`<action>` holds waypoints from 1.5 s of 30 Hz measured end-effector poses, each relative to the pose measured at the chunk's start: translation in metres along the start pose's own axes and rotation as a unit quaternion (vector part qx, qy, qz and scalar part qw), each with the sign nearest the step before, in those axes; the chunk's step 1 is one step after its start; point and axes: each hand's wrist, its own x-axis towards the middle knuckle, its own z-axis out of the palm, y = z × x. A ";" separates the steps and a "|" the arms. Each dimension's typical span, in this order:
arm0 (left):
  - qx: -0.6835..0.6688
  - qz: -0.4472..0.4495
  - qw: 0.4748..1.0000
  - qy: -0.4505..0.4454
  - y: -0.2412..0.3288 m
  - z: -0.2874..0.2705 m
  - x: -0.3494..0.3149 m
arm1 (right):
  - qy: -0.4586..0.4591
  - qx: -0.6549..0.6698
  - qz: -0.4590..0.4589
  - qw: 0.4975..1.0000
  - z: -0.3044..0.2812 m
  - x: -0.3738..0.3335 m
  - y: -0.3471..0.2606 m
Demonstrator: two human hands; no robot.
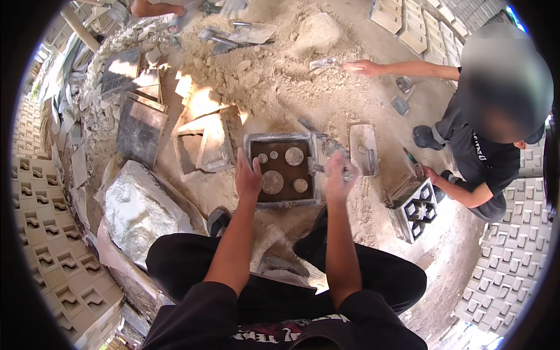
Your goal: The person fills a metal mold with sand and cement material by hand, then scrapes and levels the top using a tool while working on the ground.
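Observation:
A square metal mold frame [282, 203] lies on the dusty ground in front of me, with brown material and several round grey discs of different sizes inside it. My left hand [249, 178] is at the frame's left side, fingers stretched out and apart, holding nothing. Beside the right side is my right hand [339, 182], dusty and smeared by motion, its fingers bent; whether it grips anything is unclear. Just beyond it a grey, flat-bladed tool [333, 147] rests near the frame's upper right corner. A pale oblong tray [363, 140] with a small handled piece lies further right.
At the right a co-worker [475, 149] crouches, one arm over the pale powder heap [274, 87], the other hand at a patterned mold [417, 213]. Dark flat boards [140, 131] and a silvery wrapped bundle [140, 210] lie left. Stacked blocks [46, 227] line both sides.

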 end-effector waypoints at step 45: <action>0.090 -0.192 0.975 -0.060 0.019 -0.001 -0.021 | -0.079 -0.094 0.035 0.992 -0.026 -0.035 -0.011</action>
